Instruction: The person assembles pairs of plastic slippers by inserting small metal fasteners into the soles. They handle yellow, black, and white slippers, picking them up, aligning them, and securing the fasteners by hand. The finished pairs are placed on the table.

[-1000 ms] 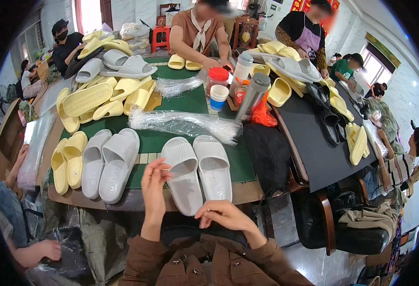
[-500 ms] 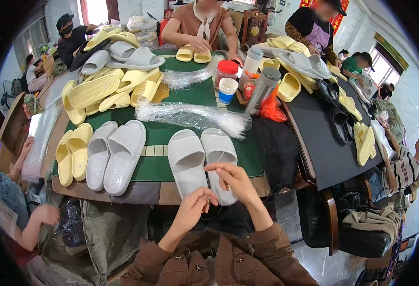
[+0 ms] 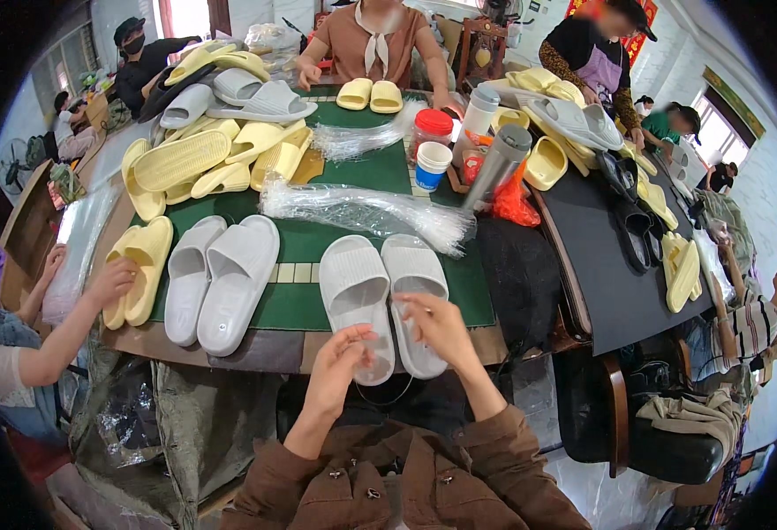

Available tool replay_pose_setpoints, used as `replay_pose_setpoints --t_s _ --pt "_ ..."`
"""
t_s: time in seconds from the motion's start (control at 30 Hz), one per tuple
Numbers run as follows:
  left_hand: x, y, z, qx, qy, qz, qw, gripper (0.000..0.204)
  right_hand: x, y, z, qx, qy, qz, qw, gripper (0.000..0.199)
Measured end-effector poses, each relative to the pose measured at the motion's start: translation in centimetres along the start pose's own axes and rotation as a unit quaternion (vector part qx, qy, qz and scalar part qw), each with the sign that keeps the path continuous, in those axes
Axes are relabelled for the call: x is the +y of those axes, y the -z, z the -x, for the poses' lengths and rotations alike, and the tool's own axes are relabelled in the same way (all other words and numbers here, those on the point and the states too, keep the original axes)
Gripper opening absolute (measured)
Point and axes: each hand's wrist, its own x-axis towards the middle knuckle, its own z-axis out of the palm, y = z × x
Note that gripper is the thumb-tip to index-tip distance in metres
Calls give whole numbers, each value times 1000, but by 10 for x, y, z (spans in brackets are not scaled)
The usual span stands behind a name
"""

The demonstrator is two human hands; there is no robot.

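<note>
A pair of grey slide slippers, the left slipper (image 3: pixel 350 265) and the right slipper (image 3: pixel 413 265), lies at the table's near edge with toes pointing away from me. My left hand (image 3: pixel 339 364) hovers over the heel of the left one, fingers curled together. Over the right slipper's heel is my right hand (image 3: pixel 439 329), thumb and fingertips pinched. Whatever the fingers hold is too fine to make out. A thin strand (image 3: pixel 387 401) arcs below the hands; I cannot tell whether either hand holds it. Beyond the slippers lies a bundle of clear plastic ties (image 3: pixel 371 215).
Left of me stand another grey pair (image 3: pixel 241 283) and a yellow pair (image 3: pixel 148 265), touched by a co-worker's hand (image 3: pixel 115 281). Piled slippers (image 3: pixel 185 157) rise behind. A grey tumbler (image 3: pixel 500 168), paper cup (image 3: pixel 432 166) and red-lidded jar (image 3: pixel 433 128) stand right of centre.
My hands have drawn slightly apart, the left one shifting left. The co-worker's hand at left has reached onto the yellow pair. The person opposite has taken both hands off the small yellow slippers.
</note>
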Motion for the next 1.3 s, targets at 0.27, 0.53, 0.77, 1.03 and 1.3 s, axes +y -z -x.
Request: replay_pose_setpoints --t_s 0.27,0.53,0.77,1.03,1.3 --pt "3 0 -28 17 -73 -190 979 43 16 3 -3 84 56 92 991 22" --pt "-13 -4 -67 72 -275 -663 693 77 28 -9 -25 112 206 351 907 18" --pt "6 -22 -98 34 -90 -669 737 82 19 -1 -75 -71 -23 393 916 35" --pt "-7 -22 -101 42 -126 -664 736 66 66 -21 -82 84 175 400 896 54" --pt "-7 -11 -85 14 -157 -687 709 54 44 -34 -44 57 13 325 944 27"
